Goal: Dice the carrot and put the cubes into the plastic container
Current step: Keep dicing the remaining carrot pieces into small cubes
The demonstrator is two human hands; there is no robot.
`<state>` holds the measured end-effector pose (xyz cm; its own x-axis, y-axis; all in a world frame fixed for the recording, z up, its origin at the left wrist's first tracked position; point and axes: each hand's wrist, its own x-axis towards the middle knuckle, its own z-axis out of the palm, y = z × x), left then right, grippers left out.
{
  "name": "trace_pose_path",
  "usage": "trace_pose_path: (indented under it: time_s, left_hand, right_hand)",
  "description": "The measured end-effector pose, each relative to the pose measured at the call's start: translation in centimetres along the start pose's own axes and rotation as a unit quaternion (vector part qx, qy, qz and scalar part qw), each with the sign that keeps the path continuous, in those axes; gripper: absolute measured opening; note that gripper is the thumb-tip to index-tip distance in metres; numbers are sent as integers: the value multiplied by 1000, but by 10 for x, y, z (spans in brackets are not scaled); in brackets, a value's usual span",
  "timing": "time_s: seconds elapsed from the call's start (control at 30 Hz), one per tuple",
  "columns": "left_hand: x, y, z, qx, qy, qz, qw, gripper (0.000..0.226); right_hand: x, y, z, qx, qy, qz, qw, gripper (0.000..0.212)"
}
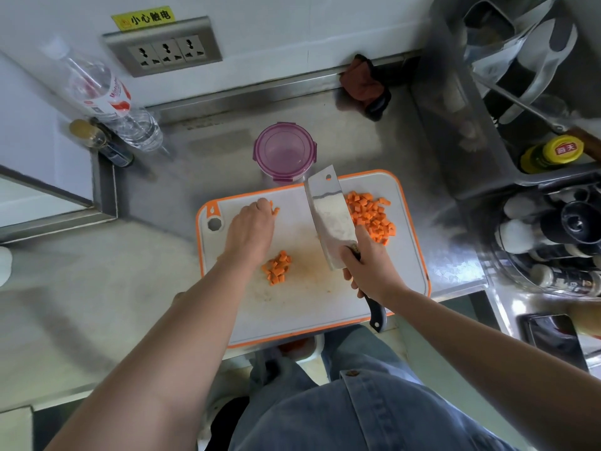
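- Gripping the cleaver [331,219] by its dark handle, your right hand [370,268] has its fingers closed; the blade stands on the cutting board [292,307].
- Your left hand [250,229] curls its fingers over a few carrot pieces [274,209] at the board's far side.
- A small pile of cubes [277,267] lies near your left wrist; a bigger heap [370,216] sits right of the blade.
- Beyond the board, the purple-rimmed plastic container [284,153] rests on the surface [81,288].

Clear water bottle [110,102] beside wall sockets [164,47], dark rag [366,83] at backsplash, yellow-capped bottle [553,153] right
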<state>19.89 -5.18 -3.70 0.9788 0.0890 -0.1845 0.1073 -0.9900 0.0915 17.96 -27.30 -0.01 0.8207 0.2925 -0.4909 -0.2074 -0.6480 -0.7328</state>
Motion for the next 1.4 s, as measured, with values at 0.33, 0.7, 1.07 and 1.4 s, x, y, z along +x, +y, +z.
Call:
trace_pose_path:
  time_s: [0.33, 0.7, 1.07, 1.4]
  left_hand:
    - [-51, -20, -5, -534, 100, -318, 777, 26]
    - [-112, -22, 15, -589, 33, -323, 740, 12]
    - [-89, -5, 9, -563, 1, -268, 782, 26]
    - [-78, 27, 0, -65, -38, -80, 994, 16]
  right_hand:
    - [-25, -13, 48, -24, -80, -30, 996, 6]
    - [-37, 6, 68, -155, 34, -105, 982, 5]
    - [-30, 0, 40, -90, 10, -44, 995, 12]
    - [-21, -5, 23, -66, -2, -27, 997, 19]
